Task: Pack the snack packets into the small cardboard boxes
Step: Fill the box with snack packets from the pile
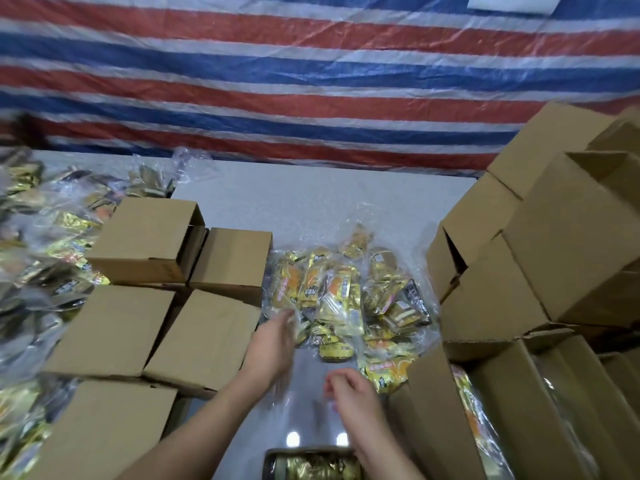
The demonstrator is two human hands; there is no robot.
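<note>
Grey table [311, 202] before striped tarpaulin [277, 81]

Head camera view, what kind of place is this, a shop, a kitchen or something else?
Most likely a small packing workshop or warehouse corner. Stacks of plain cardboard boxes flank the table, bulk snack packets in clear bags lie piled on it, and a striped tarp hangs behind as a makeshift wall.

Left hand [273, 344] reaches toward 12 o'clock, fingers straight, touching packet pile [346, 292]. Right hand [349, 389] loosely curled, empty. Closed boxes [114, 323] at 9, stacked boxes [554, 244] at 3.
</note>
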